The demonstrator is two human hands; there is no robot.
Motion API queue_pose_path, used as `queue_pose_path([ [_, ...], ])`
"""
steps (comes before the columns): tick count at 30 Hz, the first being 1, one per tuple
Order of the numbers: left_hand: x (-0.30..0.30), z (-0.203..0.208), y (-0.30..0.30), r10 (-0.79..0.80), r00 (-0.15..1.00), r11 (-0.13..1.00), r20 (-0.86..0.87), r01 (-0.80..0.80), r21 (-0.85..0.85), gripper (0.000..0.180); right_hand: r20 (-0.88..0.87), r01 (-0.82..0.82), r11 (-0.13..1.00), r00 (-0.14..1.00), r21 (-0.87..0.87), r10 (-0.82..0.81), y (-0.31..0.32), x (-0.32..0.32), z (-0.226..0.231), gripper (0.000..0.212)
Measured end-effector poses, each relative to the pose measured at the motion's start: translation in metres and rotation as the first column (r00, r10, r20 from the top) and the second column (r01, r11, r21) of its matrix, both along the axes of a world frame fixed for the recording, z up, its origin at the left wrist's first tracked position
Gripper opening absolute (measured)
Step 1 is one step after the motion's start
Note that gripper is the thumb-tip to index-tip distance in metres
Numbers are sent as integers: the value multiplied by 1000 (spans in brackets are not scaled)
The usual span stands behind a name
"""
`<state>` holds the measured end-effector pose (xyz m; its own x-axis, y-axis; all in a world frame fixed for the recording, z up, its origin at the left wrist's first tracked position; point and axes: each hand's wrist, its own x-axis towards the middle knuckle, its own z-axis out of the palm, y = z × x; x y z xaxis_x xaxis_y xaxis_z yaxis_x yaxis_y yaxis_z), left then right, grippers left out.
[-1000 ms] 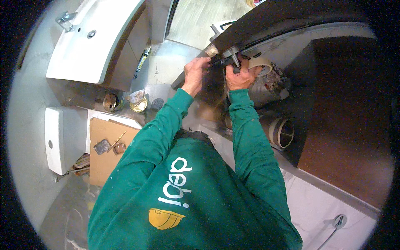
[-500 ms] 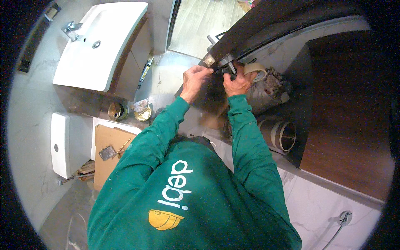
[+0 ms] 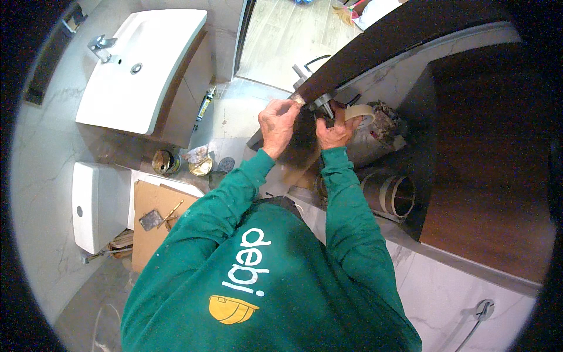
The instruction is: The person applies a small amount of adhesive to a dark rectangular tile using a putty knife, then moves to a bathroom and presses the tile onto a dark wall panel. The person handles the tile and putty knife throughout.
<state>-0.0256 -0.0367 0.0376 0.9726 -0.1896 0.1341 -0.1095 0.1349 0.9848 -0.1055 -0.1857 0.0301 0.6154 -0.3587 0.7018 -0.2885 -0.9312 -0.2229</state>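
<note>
My left hand (image 3: 278, 128) is closed in a pinch at the edge of a dark brown door (image 3: 375, 50). Its fingertips meet a small pale patch on that edge; what they hold, if anything, is too small to make out. Beside it, my right hand (image 3: 335, 130) is at the metal door handle (image 3: 322, 103), thumb and fingers curled below it. A roll of cream masking tape (image 3: 360, 111) sits against the right hand's fingers and seems held by them. The door's near face is partly hidden behind both hands.
At left are a white washbasin (image 3: 155, 56) and a toilet tank (image 3: 86, 205). Opened cans (image 3: 166, 161) and a sealant tube (image 3: 205, 103) lie near the cabinet. Cardboard (image 3: 143, 240) carries a brush. A bulging sack (image 3: 369, 141) and a tube-shaped roll (image 3: 402, 195) stand at right.
The door edge and handle have come closer to me, showing more floor beyond. My left fingers have moved onto the pale patch. The right hand has shifted slightly nearer, still by the handle.
</note>
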Motion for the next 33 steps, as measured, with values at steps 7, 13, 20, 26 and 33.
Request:
queue_pose_path([
  [7, 10, 4, 14, -115, 985, 992, -128, 109, -57, 19, -20, 20, 1000, 1000, 15, -20, 0, 4, 3, 53],
  [13, 12, 5, 25, -79, 951, 994, -299, 52, -97, 20, -54, 11, 998, 999, 62, -7, 3, 2, 8, 55],
  [20, 4, 13, 7, -61, 998, 998, 2, 61, 27, 22, 41, 28, 998, 999, -53, -26, 4, 0, 11, 38],
  [26, 5, 10, 13, -116, 976, 993, -185, 111, -38, 20, 5, 28, 999, 1000, -29, -28, 3, -3, 9, 37],
  [33, 17, 1, 17, -127, 991, 992, -43, 127, -3, 20, 57, 17, 999, 998, -36, -15, 5, -9, 14, 41],
])
